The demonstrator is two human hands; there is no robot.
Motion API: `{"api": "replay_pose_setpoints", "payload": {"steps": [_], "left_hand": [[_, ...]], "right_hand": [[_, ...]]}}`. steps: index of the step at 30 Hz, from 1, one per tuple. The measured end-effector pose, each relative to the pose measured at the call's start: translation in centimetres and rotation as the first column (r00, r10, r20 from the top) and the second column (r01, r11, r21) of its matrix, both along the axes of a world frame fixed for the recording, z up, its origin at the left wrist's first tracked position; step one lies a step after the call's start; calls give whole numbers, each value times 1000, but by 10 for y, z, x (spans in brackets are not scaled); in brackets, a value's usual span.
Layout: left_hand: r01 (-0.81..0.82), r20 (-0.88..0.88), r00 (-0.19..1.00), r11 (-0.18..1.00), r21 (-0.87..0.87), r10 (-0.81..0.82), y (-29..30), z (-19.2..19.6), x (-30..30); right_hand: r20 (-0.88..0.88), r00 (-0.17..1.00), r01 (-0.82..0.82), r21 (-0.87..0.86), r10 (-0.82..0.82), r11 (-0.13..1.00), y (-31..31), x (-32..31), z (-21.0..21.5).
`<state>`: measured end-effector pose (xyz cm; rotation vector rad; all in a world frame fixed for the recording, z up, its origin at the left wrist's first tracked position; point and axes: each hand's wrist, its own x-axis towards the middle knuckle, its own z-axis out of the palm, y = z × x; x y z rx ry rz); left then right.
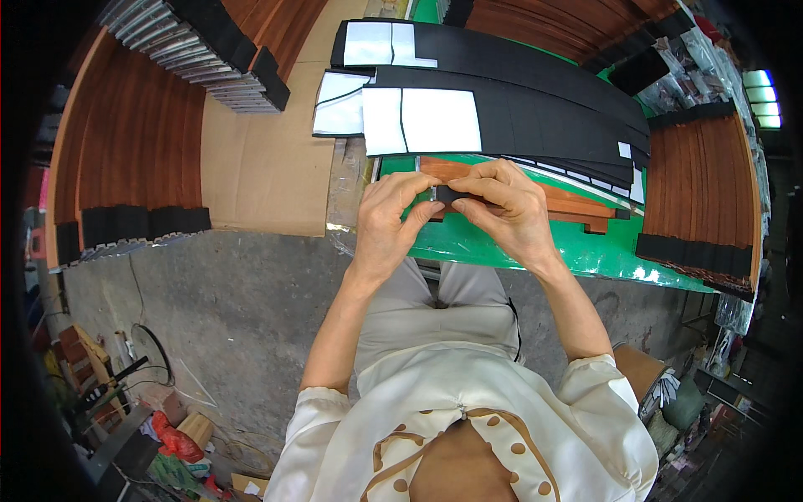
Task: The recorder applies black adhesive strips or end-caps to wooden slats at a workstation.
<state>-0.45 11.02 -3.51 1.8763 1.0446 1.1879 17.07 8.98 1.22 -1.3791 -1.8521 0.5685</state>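
Observation:
My left hand [389, 219] and my right hand [512, 207] meet over the front edge of the green table, fingers closed in pinches. Between them is a small black strip [452, 195], apparently soft foam, at the left end of a reddish-brown wooden slat [577, 204]. The right thumb and fingers grip the strip; the left fingertips close at its left end, by a small shiny bit. How far the strip wraps round the wood is hidden by my fingers. Just beyond lie overlapping black sheets [544, 117] with white backing paper [439, 120] at their left ends.
Brown slats with black-covered ends stand stacked at the left [138, 151] and right [701, 180], with another stack [535, 29] at the far right. Brown cardboard [263, 167] covers the table's left part. The green tabletop [535, 247] ends before my lap.

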Motion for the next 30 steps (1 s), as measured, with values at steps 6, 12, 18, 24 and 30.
{"api": "replay_pose_setpoints", "payload": {"steps": [6,12,18,24,30], "left_hand": [[1,9,1000,1000,5,-1,0,-2,0],[-19,5,1000,999,36,19,0,-3,3],[2,-113,993,933,359,42,0,-7,2],[5,-160,984,891,455,76,0,-7,10],[14,-206,974,889,458,91,-5,-5,13]], "right_hand": [[14,1000,-5,45,4,999,1,0,-1],[47,999,-20,72,17,997,2,2,-3],[-149,989,0,-51,-8,999,-9,18,1],[260,964,-44,335,-48,941,-18,15,-8],[198,980,-66,377,-11,924,-16,15,-4]]}}
